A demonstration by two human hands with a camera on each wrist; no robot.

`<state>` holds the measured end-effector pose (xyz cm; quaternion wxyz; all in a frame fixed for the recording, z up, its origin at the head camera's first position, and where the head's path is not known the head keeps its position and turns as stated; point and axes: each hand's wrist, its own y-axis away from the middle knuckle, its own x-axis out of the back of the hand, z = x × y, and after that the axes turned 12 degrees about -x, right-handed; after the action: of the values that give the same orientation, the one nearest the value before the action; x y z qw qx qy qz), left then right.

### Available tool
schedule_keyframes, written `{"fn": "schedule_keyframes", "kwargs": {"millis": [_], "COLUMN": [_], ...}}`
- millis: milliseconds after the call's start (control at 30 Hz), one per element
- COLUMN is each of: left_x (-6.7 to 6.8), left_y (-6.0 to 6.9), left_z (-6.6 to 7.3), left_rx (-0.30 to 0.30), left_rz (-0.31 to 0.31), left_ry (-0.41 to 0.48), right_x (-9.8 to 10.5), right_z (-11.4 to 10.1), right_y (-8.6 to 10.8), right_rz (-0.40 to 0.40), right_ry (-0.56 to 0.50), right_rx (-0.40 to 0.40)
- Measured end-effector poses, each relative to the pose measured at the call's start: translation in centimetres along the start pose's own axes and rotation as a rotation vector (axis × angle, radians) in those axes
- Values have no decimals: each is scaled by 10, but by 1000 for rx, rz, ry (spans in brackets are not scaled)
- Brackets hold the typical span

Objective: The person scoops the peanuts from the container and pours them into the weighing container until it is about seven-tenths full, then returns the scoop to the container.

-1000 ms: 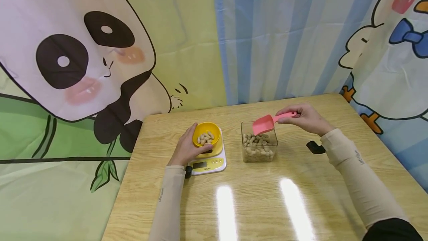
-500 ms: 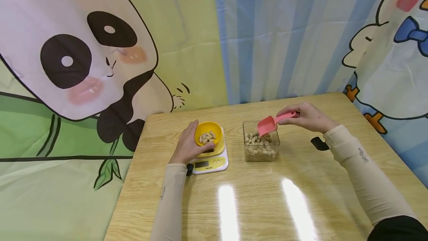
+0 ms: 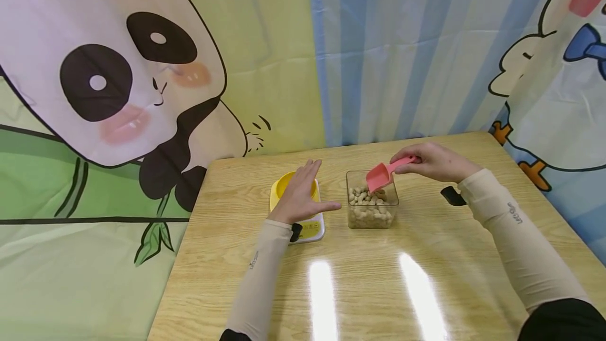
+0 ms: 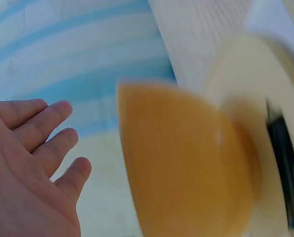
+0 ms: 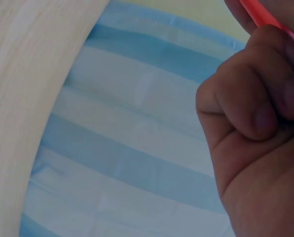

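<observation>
The left hand [image 3: 299,196] is spread above the yellow bowl [image 3: 284,182] and hides most of it in the head view; in the left wrist view the hand [image 4: 33,163] is apart from the bowl [image 4: 186,158]. That bowl stands on a white and yellow scale [image 3: 311,229]. With fingers curled round its handle, the right hand [image 3: 433,162] holds a pink scoop [image 3: 379,177] tilted at the opening of a clear square container [image 3: 371,216] of peanuts [image 3: 366,199]. In the right wrist view the right hand [image 5: 260,113] covers most of the handle [image 5: 258,12].
The wooden table [image 3: 369,288] reaches back to a curtain [image 3: 265,57] printed with a panda and a bird. A black strap end [image 3: 453,196] hangs by the right wrist.
Letting go of the yellow bowl, the left hand has moved right with its fingers spread. The scoop has shifted slightly right and sits a little lower at the container.
</observation>
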<state>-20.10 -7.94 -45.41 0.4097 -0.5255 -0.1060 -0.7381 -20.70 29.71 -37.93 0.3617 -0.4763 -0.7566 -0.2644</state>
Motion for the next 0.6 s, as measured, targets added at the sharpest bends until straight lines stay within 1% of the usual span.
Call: {"fn": "schedule_keyframes", "kwargs": {"millis": [100, 167, 333, 467, 600], "left_x": [-8, -13, -24, -30, -36], "left_y": [-8, -12, -19, -23, -27], "left_z": [8, 12, 19, 21, 23], "left_rx": [-22, -36, -68, -73, -63], "left_rz": [-39, -57, -93, -105, -124], "left_ry": [16, 16, -5, -14, -4], "right_x": [-3, -6, -13, -19, -28], "right_z": [2, 5, 11, 12, 10], "right_y": [-3, -5, -8, -11, -16], "right_rz": [-18, -22, 1, 5, -38], "right_ry": [7, 8, 20, 3, -19], "right_rx": [11, 32, 105, 144, 172]}}
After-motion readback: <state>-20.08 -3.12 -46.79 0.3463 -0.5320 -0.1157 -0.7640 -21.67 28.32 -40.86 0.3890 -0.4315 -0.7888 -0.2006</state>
